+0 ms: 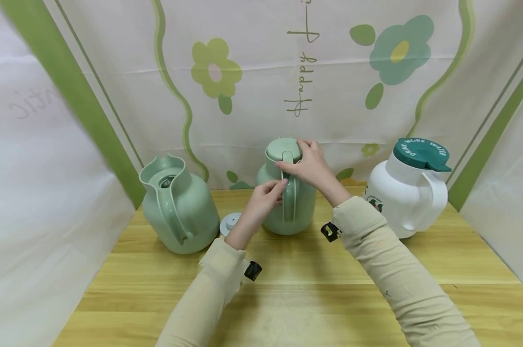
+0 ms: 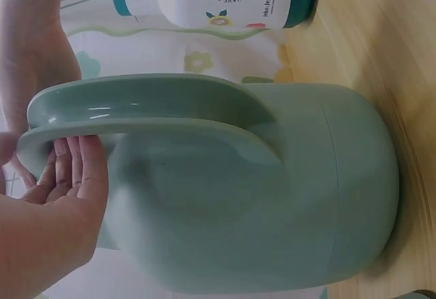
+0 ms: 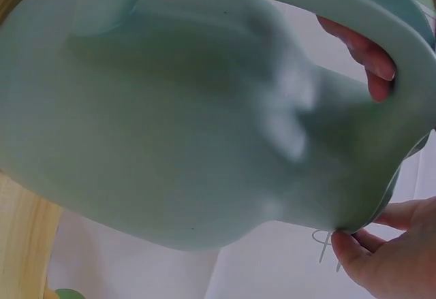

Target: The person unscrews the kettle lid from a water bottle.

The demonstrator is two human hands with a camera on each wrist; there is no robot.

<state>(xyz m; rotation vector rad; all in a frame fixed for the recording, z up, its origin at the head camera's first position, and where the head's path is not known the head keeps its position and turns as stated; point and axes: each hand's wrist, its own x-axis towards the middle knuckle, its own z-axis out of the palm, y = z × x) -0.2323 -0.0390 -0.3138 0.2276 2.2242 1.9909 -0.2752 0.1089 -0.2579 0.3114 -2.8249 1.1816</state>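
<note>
Likely steadying the bulbous green plastic jug (image 1: 305, 207), left hand (image 1: 263, 198) pinches its handle (image 1: 289, 205), right hand (image 1: 314, 166) the round lid (image 1: 280, 147) atop

In the middle of the frame, the left hand (image 1: 264, 196) grips the upper handle (image 1: 289, 205) of a green jug (image 1: 271, 214), while the right hand (image 1: 312, 165) holds its round lid (image 1: 280, 147) at the right edge, thumb near the lid's tab. At centre left stands a second green jug (image 1: 200, 205), its spout open; beside it a pale disc (image 1: 231, 220), perhaps a stopper, is partly hidden by the left wrist. At centre right, a white jug (image 1: 391, 188) wears a dark green lid (image 1: 421, 153). Wooden tabletop (image 1: 300, 299) fills the lower frame.
</note>
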